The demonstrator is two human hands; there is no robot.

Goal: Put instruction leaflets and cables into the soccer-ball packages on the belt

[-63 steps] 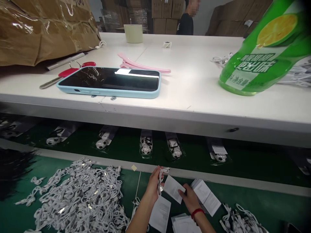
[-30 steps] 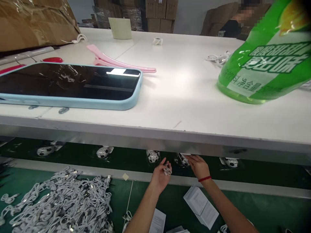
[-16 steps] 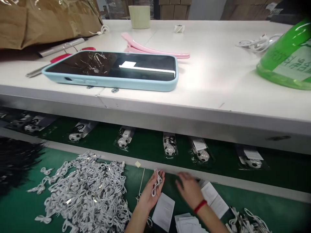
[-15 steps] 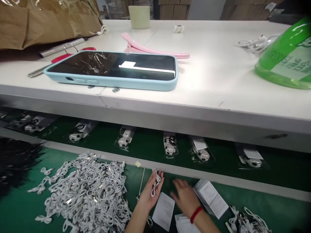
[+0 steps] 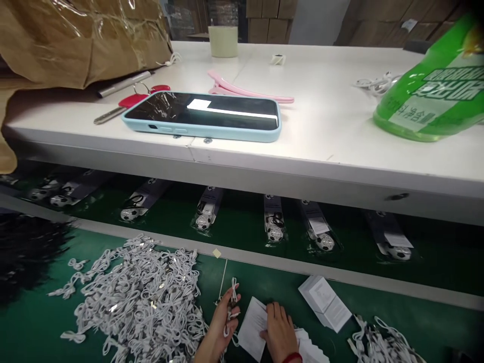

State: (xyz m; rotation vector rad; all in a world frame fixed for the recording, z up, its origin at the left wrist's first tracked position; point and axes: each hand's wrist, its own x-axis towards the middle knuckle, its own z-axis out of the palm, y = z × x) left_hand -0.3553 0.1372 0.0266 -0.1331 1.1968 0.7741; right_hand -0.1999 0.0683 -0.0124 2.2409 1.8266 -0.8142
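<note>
My left hand (image 5: 220, 322) is closed around a bundled white cable (image 5: 233, 297), palm turned up, with the cable's loops showing above and below the fingers. My right hand (image 5: 279, 330) rests palm down over the right edge of a white printed leaflet (image 5: 252, 327), its fingers extended and thumb apart. Part of the leaflet is hidden under that hand. More white papers (image 5: 308, 348) lie fanned out just right of the right wrist, which wears a red band. Left of my left hand spreads a large heap of tied white cables (image 5: 147, 302).
Folded leaflets (image 5: 325, 302) and another cable pile (image 5: 381, 343) lie to the right. Packaged football-patterned items (image 5: 275, 232) line a green belt beneath a white shelf (image 5: 321, 146). The shelf bears a phone (image 5: 212, 113), hair clip (image 5: 245, 92) and green bottle (image 5: 423, 96). Black cords (image 5: 30, 252) lie left.
My right hand has moved down and left onto the leaflet. My left hand, still holding the cable, has shifted slightly left and down. The head view has tilted and shifted a little.
</note>
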